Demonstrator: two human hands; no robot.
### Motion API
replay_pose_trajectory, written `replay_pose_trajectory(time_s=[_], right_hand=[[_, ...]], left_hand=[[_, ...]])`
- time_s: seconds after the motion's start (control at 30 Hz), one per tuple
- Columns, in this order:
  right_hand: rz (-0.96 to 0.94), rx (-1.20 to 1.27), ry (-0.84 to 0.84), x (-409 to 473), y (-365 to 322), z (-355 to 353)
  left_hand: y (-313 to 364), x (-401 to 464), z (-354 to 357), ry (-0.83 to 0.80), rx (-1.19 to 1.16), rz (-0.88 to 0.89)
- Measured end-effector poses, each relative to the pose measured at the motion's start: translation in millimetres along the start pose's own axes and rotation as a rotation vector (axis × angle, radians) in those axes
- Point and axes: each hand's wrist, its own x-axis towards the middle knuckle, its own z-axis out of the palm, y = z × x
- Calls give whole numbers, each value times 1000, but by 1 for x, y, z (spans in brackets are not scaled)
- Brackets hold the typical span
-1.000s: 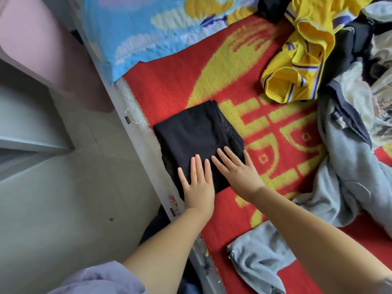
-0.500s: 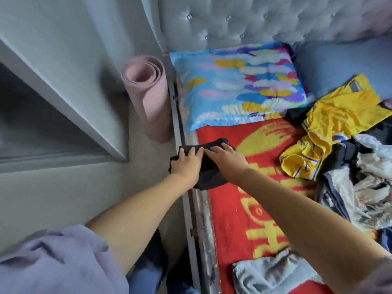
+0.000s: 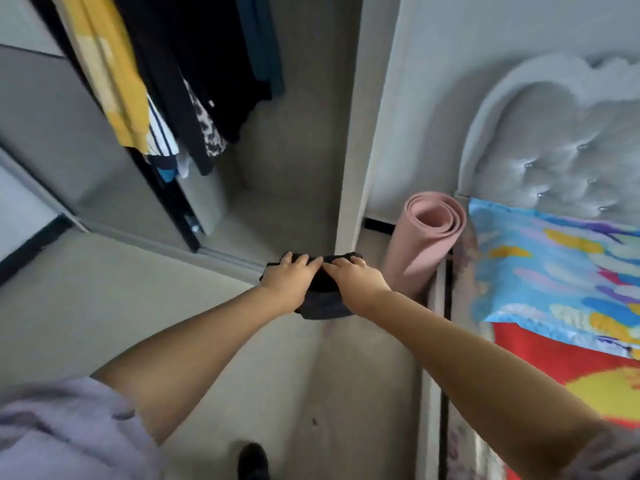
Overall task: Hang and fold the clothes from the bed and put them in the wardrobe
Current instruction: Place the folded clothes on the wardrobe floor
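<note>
Both hands carry the folded black garment (image 3: pixel 320 299) in mid-air over the floor (image 3: pixel 104 306), between the bed and the wardrobe opening. Left hand (image 3: pixel 289 277): on top of the bundle's left half, fingers curled over its far edge, gripping it. Right hand (image 3: pixel 353 277): on the right half, fingers likewise curled over the far edge; the two sets of fingertips nearly meet at the middle. The garment's near edge hangs below the wrists, a greyer layer showing there. Whether the thumbs are under the cloth cannot be told. Wardrobe (image 3: pixel 294 150): open, upper left to centre of the head view, pale interior; dark sliding-door frame (image 3: pixel 166 188) at its left. Hanging inside, at the top left: a yellow garment (image 3: pixel 110 81), black garments (image 3: pixel 194 64), a striped piece and a patterned piece lower down, a teal one (image 3: pixel 266 39) to the right. Frame is motion-blurred, so finer detail of these is unclear. Rolled pink mat (image 3: pixel 426 244) stands upright against the wall, just beside the bed's edge and near the right hand. Bed at right: grey tufted headboard (image 3: pixel 554 150), multicoloured pillow (image 3: pixel 561 271), red and yellow cover (image 3: pixel 571 375) below it. A lilac sleeve (image 3: pixel 52 427) is at lower left; a dark shoe (image 3: pixel 254 460) is on the floor at the bottom.
</note>
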Motion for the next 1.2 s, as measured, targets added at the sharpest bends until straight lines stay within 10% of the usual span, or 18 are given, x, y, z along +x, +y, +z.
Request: replay_pose_trajectory(time_s=[0.43, 0.87, 1.2], right_hand=[[-26, 46, -82, 169, -136, -2], [97, 200, -140, 396, -57, 28], [256, 153, -155, 586, 63, 197]], left_hand=[[-204, 43, 1, -141, 43, -3], [-279, 291, 26, -235, 118, 139], [-279, 541, 203, -259, 82, 306]])
